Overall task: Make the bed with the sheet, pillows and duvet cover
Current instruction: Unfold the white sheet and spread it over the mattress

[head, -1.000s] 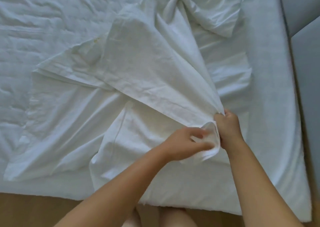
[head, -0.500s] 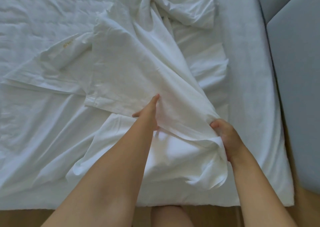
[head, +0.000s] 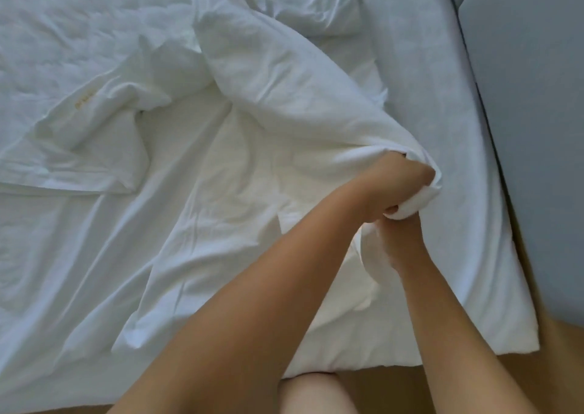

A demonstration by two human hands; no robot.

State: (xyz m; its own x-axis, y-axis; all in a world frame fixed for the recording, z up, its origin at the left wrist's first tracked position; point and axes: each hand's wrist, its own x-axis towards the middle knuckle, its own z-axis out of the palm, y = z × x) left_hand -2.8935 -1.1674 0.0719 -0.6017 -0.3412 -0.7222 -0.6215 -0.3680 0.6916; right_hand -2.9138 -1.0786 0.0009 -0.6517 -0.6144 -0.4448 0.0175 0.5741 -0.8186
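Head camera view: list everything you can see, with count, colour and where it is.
bed: one, white, fills most of the view
loose cloth: one, white, crumpled on the bed, small yellow mark near its left end
grey panels: two, grey, upper right beside the bed
floor: one, brown wood, bottom and right edges
leg: one, bare, bottom centre
left hand: one, reaches across to the right, fingers gripping the cloth's bunched end
right hand: one, just below the left hand, against the cloth, fingers hidden
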